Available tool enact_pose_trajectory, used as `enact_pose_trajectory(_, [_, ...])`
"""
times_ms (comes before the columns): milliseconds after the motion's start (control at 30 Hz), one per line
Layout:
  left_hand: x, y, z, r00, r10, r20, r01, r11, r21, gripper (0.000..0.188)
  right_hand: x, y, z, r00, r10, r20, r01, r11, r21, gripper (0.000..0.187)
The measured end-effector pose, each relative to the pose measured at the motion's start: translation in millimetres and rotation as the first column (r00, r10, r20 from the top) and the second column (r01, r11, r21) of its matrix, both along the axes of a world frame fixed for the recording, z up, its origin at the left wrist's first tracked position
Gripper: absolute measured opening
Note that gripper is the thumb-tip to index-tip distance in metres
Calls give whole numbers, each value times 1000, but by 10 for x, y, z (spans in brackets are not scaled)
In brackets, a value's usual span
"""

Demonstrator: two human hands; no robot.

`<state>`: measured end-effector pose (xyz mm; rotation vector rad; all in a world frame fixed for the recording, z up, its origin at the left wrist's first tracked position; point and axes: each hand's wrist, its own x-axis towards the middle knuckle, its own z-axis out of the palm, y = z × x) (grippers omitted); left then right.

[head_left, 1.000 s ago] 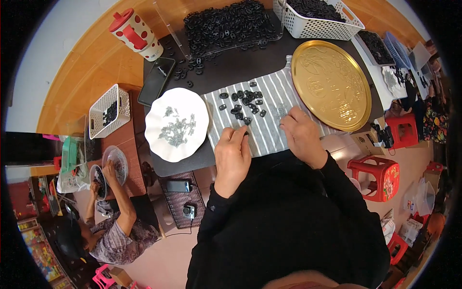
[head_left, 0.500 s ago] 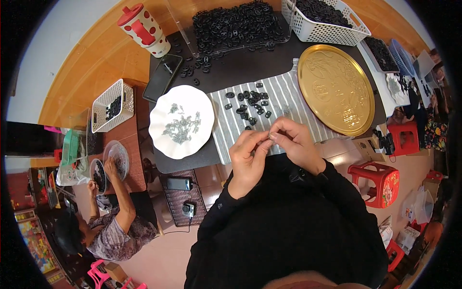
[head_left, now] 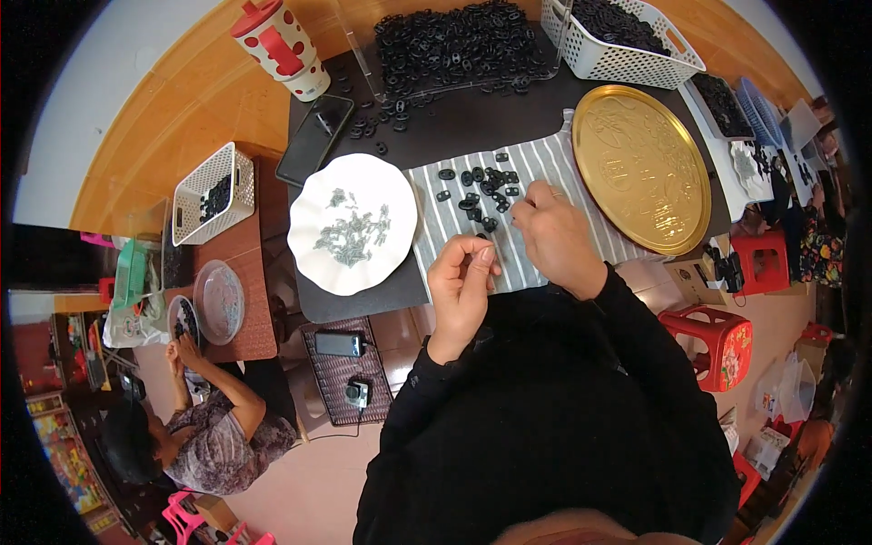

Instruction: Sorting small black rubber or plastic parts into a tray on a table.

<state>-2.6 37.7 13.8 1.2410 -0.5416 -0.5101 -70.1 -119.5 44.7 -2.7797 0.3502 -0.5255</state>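
My left hand is held over the near edge of a grey-and-white striped cloth, its fingers curled in with the thumb against them. Whatever it pinches is too small to make out. My right hand is lowered onto the cloth, back up, fingertips bunched together and hiding what lies under them. Between and beyond the hands sits a loose cluster of small black oval pieces with holes. To the left, a white scalloped plate bears many small clear pieces.
A round gold tray lies right of the cloth. Farther back stand a clear bin of black pieces, a white basket, a phone and a spotted tumbler. Another person works at the left table; a red stool stands right.
My hands, together before, have come apart. The right one has turned over and moved away from me onto the cloth. The other person's hand has left the clear bowl.
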Motion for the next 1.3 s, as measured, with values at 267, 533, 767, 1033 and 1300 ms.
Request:
enact_pose_trajectory(267, [7, 9, 7, 990, -59, -129, 56, 998, -21, 10, -138, -20, 6, 999, -10, 52, -42, 450, 892, 9])
enact_pose_trajectory(533, [-75, -71, 25, 991, -73, -109, 72, 997, -9, 9, -317, 236, -130, 954, -102, 280, -215, 415, 884, 16])
enact_pose_trajectory(767, [-111, -102, 33, 997, -46, -61, 48, 998, 40, 7, -301, 303, -292, 898, -163, 408, -285, 493, 822, 15])
enact_pose_trajectory(1033, [-123, -115, 43, 999, -30, -16, 32, 997, 76, 5, -286, 332, -313, 880, -203, 429, -279, 510, 814, 17])
enact_pose_trajectory(1300, [-124, -124, 2, 999, -7, 31, 5, 997, 75, 5, -279, 340, -305, 863, -233, 448, -276, 525, 805, 16])
